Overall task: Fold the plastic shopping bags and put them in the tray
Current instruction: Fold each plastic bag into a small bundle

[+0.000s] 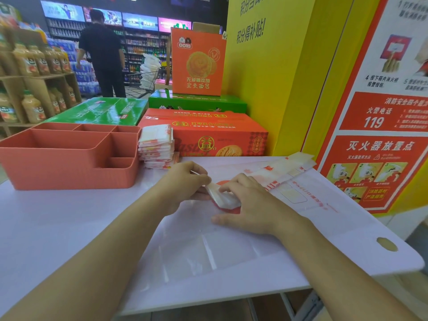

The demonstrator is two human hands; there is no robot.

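A white plastic shopping bag with red print, folded into a long narrow strip (281, 171), lies on the white table and runs toward the back right. Its near end is folded into a small packet (222, 197). My left hand (185, 181) pinches the left edge of that packet. My right hand (250, 202) lies over the packet with its fingers pressing it down. More flat clear bags (208, 251) lie spread under my hands. The coral tray (27, 167) with several compartments stands at the back left and holds nothing I can see.
A stack of folded bags (157, 145) sits right of the tray. Red (208, 133) and green (104, 111) cartons stand behind the table. A yellow pillar (266, 89) and a red poster (379, 135) are at the right. A person (102, 49) stands in the far aisle.
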